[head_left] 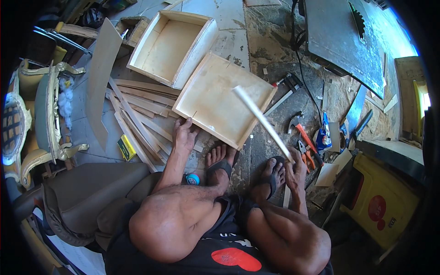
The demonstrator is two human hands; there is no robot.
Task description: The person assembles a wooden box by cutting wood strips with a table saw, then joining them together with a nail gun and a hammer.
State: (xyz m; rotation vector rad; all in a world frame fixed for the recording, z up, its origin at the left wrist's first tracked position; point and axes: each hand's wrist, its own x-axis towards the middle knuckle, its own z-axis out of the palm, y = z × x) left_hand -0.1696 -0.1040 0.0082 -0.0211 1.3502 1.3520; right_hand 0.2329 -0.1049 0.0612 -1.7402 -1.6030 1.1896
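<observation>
A shallow wooden drawer [215, 98] lies tilted in front of me, its open side facing up. At its near left edge, my left hand [184, 135] is closed around the rim, with the thumb and fingers at the corner. My right hand [296, 168], to the right of the drawer, grips one end of a thin pale wooden strip [263, 120]. The strip slants up and left, and its far end is over the drawer's inside. A second, deeper drawer [176, 39] stands just behind the first.
Loose wooden slats [142, 121] lie left of the drawer. To the right are a clamp [288, 87], a hammer [305, 135], orange-handled pliers [306, 153], a handsaw [355, 110] and a blue packet [324, 133]. A table saw [343, 39] with an exposed blade stands at the far right.
</observation>
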